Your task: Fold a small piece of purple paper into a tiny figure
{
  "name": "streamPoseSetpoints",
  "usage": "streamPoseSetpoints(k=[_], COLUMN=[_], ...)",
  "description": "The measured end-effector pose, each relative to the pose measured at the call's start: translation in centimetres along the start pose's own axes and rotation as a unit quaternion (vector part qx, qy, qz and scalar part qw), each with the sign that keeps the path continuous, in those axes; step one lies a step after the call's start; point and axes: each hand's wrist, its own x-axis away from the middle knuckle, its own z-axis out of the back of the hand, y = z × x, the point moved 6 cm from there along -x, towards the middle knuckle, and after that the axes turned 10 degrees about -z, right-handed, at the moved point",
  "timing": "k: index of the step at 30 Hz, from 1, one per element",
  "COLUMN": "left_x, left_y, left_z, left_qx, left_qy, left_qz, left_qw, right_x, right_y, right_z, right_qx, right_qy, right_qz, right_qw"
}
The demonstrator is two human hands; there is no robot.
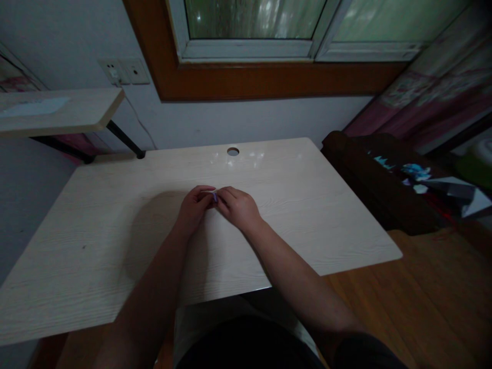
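2 hands are close together in my view: the left hand and the right hand pinch 1 small purple piece between them, too small for me to identify. I cannot tell whether it touches the pale desk beneath. Farther off, I see 1 round hole, then 1 window beyond the desk.
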Motion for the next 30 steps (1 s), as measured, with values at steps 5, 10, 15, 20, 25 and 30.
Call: streamPoseSetpoints(k=[5, 10, 15, 20, 25, 30], left_x=[-0.1, -0.2, -0.1, -0.1, -0.3, -0.3], left_y=[0.0, 0.0, 0.1, 0.1, 0.0, 0.3], left_z=[0.3, 0.8, 0.7, 0.8, 1.1, 1.1], left_qx=[0.004, 0.033, 0.055, 0.067, 0.046, 0.009], left_qy=[0.013, 0.025, 0.028, 0.038, 0.056, 0.055], left_qz=[-0.01, -0.033, -0.035, -0.035, -0.036, -0.048], left_qw=[1.0, 0.999, 0.997, 0.996, 0.997, 0.997], right_x=[0.0, 0.1, 0.0, 0.0, 0.0, -0.1], right_y=[0.1, 0.6, 1.2, 1.3, 1.1, 1.1], right_z=[0.3, 0.7, 0.5, 0.4, 0.3, 0.5], right_qx=[-0.048, -0.162, -0.226, -0.226, -0.219, -0.249], right_qy=[0.016, 0.051, 0.058, 0.053, 0.042, 0.044], right_qz=[0.013, 0.021, 0.017, 0.029, 0.042, 0.024], right_qw=[0.999, 0.985, 0.972, 0.972, 0.974, 0.967])
